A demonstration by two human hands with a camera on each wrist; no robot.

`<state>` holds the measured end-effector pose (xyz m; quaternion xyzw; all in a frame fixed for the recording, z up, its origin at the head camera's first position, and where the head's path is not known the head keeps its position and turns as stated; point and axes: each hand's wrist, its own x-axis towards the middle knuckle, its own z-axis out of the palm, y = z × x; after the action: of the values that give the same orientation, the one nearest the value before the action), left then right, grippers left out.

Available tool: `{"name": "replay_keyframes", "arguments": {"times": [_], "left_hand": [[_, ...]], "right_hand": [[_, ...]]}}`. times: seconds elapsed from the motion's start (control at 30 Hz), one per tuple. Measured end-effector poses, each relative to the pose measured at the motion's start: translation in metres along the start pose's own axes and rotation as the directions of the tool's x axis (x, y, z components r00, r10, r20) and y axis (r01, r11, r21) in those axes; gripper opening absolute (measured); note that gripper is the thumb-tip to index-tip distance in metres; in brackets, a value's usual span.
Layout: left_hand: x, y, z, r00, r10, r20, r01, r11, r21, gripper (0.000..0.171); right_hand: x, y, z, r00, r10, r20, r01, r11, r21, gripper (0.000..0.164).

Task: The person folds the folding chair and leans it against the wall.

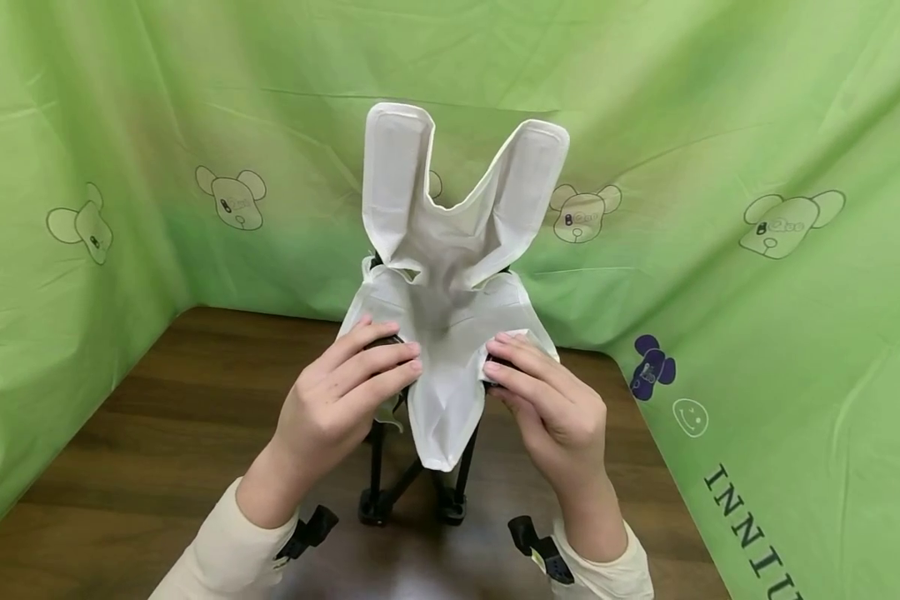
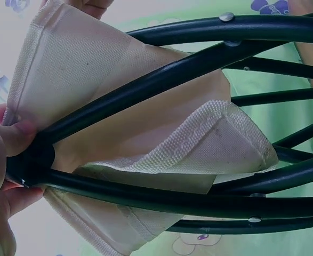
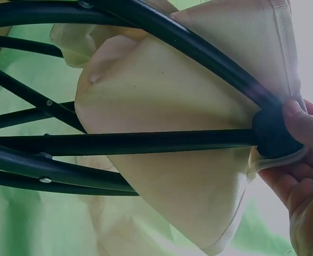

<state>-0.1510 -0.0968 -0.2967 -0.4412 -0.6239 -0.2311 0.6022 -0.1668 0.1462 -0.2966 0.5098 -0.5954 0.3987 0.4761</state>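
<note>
A small folding chair with a white fabric seat (image 1: 446, 333) and a black tube frame (image 1: 376, 467) stands half folded on the table. Two fabric flaps of the backrest (image 1: 396, 167) rise behind the seat. My left hand (image 1: 345, 387) grips the left front corner; in the left wrist view its thumb and fingers close round a black corner joint (image 2: 33, 160) where two tubes meet. On the other side my right hand (image 1: 558, 400) grips the matching joint (image 3: 276, 133) together with the fabric edge. Between both hands the seat sags, its front tip (image 1: 441, 450) hanging down.
Dark brown wood table (image 1: 157, 467) lies under the chair. Green printed cloth (image 1: 720, 125) surrounds it at the back and both sides. Black feet of the chair (image 1: 375, 507) sit close together near me. Crossed, riveted tubes (image 2: 231, 42) run below the seat.
</note>
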Motion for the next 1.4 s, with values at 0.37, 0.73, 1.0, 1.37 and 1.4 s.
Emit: {"name": "replay_keyframes", "arguments": {"times": [0.37, 0.73, 1.0, 1.37, 1.4], "left_hand": [[-0.001, 0.006, 0.016, 0.989, -0.017, 0.145, 0.039, 0.988, -0.149, 0.023], [0.008, 0.003, 0.006, 0.994, -0.035, 0.106, 0.053, 0.984, -0.171, 0.021], [0.013, -0.008, -0.008, 0.978, -0.002, 0.210, 0.048, 0.976, -0.214, 0.027], [0.012, -0.009, -0.001, 0.988, -0.011, 0.156, 0.045, 0.976, -0.214, 0.026], [0.012, -0.009, 0.000, 0.988, -0.010, 0.156, 0.043, 0.976, -0.213, 0.026]], "right_hand": [[-0.008, -0.015, -0.029, 0.998, 0.008, 0.067, 0.000, 0.994, -0.109, 0.019], [0.004, -0.012, -0.017, 0.998, -0.023, 0.050, 0.028, 0.995, -0.097, 0.018], [0.009, -0.010, -0.014, 0.993, -0.036, 0.109, 0.049, 0.991, -0.122, 0.021], [0.013, -0.004, -0.005, 0.989, -0.048, 0.141, 0.058, 0.996, -0.066, 0.019], [0.013, -0.004, -0.004, 0.989, -0.049, 0.141, 0.059, 0.996, -0.069, 0.019]]}}
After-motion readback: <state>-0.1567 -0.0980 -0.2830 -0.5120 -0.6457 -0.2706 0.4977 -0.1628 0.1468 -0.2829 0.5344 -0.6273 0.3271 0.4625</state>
